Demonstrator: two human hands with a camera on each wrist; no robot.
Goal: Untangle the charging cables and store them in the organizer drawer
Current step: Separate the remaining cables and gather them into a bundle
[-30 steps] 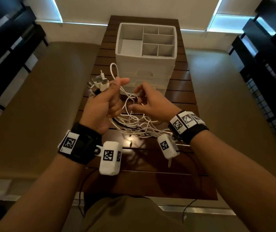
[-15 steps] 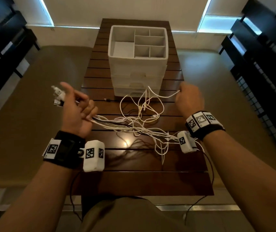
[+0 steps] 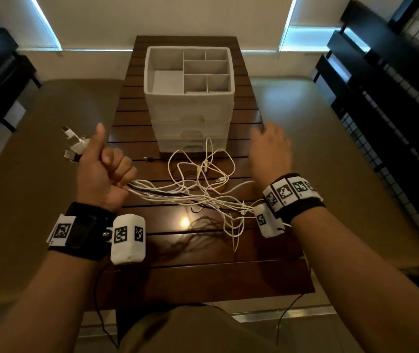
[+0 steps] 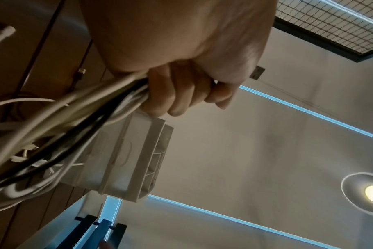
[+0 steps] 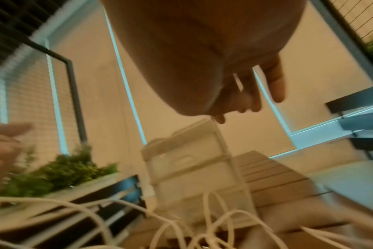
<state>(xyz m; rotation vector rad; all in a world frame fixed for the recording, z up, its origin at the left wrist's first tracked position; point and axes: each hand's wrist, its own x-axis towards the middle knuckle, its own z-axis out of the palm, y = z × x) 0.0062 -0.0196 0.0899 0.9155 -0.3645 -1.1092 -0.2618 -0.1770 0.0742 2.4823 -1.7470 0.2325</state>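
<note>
Worktop (image 3: 137,118): slatted, organizer (image 3: 152,70) at far end, drawers closed, top compartments bare.
Cables (image 3: 203,189): tangle lies before organizer.
Left hand (image 3: 101,174): fingers (image 4: 172,94) fisted round bundle, plugs (image 3: 74,143) sticking out past thumb.
Right hand (image 3: 270,149): hovers right of tangle, fingers loose, holding nothing.
Advice: keep plug ends anchored, draw one strand out slowly, no yanking knots.
</note>
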